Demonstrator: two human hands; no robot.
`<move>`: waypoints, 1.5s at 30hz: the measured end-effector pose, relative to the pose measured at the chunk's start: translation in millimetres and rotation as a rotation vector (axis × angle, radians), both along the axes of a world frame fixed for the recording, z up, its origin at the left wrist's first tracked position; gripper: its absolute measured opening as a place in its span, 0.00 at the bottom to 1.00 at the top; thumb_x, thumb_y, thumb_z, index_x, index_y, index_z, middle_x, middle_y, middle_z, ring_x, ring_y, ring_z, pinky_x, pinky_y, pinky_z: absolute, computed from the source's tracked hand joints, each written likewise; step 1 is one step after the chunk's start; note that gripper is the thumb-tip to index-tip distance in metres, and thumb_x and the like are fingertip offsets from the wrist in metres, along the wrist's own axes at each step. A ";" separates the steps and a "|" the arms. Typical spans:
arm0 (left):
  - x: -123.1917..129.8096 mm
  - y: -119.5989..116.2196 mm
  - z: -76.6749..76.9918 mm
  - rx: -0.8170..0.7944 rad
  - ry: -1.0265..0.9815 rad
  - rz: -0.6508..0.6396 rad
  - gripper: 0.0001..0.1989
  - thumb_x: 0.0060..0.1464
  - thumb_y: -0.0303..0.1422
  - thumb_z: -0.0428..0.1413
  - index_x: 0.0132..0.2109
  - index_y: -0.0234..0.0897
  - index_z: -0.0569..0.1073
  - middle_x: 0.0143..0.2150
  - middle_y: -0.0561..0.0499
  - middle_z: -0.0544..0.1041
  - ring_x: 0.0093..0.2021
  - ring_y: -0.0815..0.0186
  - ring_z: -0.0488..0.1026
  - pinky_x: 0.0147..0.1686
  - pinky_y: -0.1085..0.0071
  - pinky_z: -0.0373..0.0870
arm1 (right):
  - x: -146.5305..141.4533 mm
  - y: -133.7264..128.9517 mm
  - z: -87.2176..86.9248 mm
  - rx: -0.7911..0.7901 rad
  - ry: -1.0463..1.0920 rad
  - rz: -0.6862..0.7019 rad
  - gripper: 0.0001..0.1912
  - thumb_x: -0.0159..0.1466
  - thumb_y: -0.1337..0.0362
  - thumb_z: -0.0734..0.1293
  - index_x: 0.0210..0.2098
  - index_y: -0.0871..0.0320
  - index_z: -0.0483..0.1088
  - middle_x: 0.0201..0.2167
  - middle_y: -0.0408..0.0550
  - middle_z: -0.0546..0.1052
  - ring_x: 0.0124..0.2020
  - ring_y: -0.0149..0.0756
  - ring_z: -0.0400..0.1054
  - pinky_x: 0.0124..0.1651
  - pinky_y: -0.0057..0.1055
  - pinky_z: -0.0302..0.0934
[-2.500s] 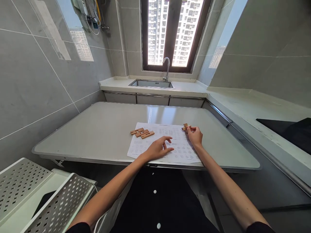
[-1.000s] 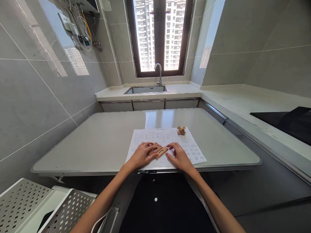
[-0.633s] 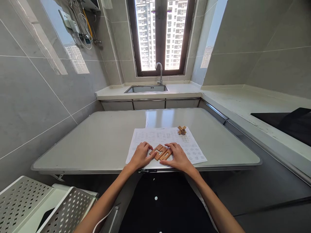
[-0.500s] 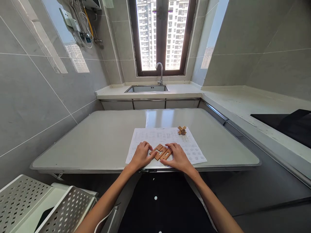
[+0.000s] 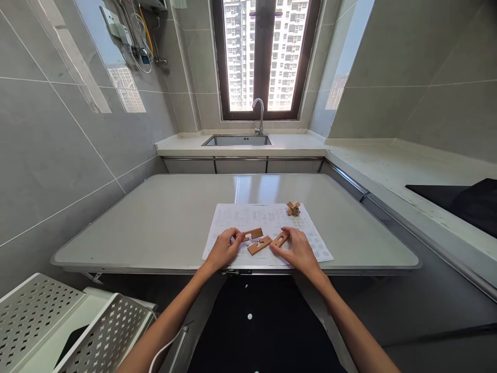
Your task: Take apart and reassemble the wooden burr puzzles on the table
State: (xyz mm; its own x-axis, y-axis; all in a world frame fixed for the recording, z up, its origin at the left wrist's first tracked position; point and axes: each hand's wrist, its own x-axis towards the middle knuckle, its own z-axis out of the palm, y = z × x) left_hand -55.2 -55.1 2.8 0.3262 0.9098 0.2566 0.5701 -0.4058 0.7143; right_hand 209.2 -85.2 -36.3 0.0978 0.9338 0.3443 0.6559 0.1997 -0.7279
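Note:
A printed paper sheet [image 5: 233, 215] lies near the table's front edge. My left hand [image 5: 225, 247] pinches the left end of a notched wooden piece [image 5: 256, 233]. Between my hands, a second wooden piece [image 5: 259, 245] with a cut-out lies tilted on the sheet, touched by neither hand. Thumb and fingers of my right hand [image 5: 298, 252] grip a slotted wooden piece [image 5: 280, 239] at its right side. An assembled wooden puzzle [image 5: 293, 209] of crossed bars rests on the sheet's back right part.
The pale table [image 5: 174, 217] reaches back to a counter with a sink [image 5: 236, 140] and a faucet [image 5: 261, 115] below a window. White perforated baskets [image 5: 104, 331] stand at the lower left. A black item [image 5: 442, 191] lies on the right counter.
The three flat wooden pieces, side by side before, are now spread apart. My right hand has moved right with the slotted piece, and the notched piece has turned at my left hand.

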 end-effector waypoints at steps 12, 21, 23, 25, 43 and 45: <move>11.5 -28.4 26.7 -0.621 -0.439 -0.335 0.23 0.68 0.52 0.49 0.34 0.38 0.64 0.18 0.61 0.59 0.21 0.71 0.49 0.25 0.71 0.48 | -22.8 -43.0 51.4 0.242 0.599 0.450 0.28 0.60 0.59 0.78 0.56 0.47 0.66 0.65 0.52 0.67 0.70 0.49 0.59 0.72 0.52 0.57; 4.1 -34.4 26.7 -0.747 -0.545 -0.468 0.22 0.68 0.49 0.51 0.31 0.39 0.64 0.14 0.63 0.53 0.19 0.72 0.49 0.26 0.70 0.52 | -16.8 -51.9 54.3 0.162 0.667 0.614 0.32 0.59 0.60 0.79 0.58 0.45 0.65 0.68 0.50 0.65 0.71 0.48 0.58 0.75 0.52 0.52; 3.6 -35.4 25.2 -0.751 -0.570 -0.485 0.22 0.67 0.49 0.52 0.31 0.39 0.64 0.13 0.63 0.52 0.18 0.71 0.49 0.26 0.70 0.53 | -16.7 -52.7 54.8 0.146 0.680 0.640 0.32 0.59 0.59 0.80 0.58 0.45 0.65 0.69 0.49 0.65 0.72 0.48 0.58 0.74 0.52 0.54; 3.4 -36.2 24.3 -0.744 -0.570 -0.476 0.21 0.67 0.49 0.53 0.32 0.39 0.65 0.13 0.63 0.52 0.19 0.71 0.50 0.27 0.69 0.54 | -16.2 -53.0 55.4 0.129 0.677 0.647 0.32 0.58 0.58 0.80 0.57 0.45 0.66 0.69 0.49 0.65 0.72 0.49 0.58 0.74 0.52 0.54; -0.8 -40.8 9.2 -0.699 -0.616 -0.494 0.22 0.66 0.50 0.54 0.31 0.38 0.65 0.12 0.64 0.53 0.18 0.72 0.50 0.27 0.68 0.55 | -17.0 -54.0 58.5 0.085 0.633 0.699 0.34 0.55 0.59 0.82 0.56 0.45 0.66 0.69 0.49 0.66 0.71 0.49 0.59 0.74 0.52 0.53; 1.2 -42.2 9.6 -0.710 -0.630 -0.487 0.22 0.66 0.50 0.54 0.31 0.38 0.65 0.12 0.63 0.53 0.17 0.72 0.50 0.26 0.68 0.54 | -19.3 -54.2 58.5 0.074 0.658 0.690 0.34 0.55 0.56 0.82 0.55 0.45 0.66 0.69 0.50 0.65 0.71 0.50 0.59 0.73 0.53 0.55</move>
